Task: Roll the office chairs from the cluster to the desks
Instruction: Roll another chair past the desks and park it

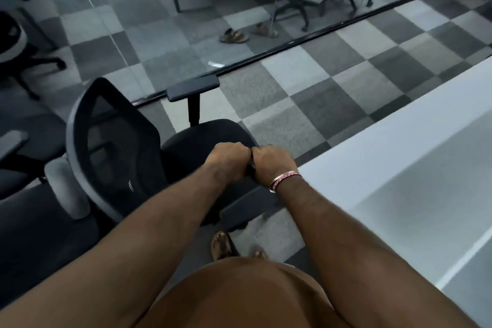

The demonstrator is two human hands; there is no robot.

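Two hands, left hand (228, 154) and right hand (269, 161), are curling side by side around the near armrest of one office chair (117, 141) mid-frame, just beside the white surface (399, 168) at right; two more chairs sit at left.

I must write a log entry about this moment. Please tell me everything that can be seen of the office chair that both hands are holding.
The office chair has a black padded seat, a black mesh back in a grey frame, and flat black armrests on posts. It stands upright on the checkered carpet, beside the white desk. The left hand and right hand grip its near armrest side by side. More chairs stand close at its left.
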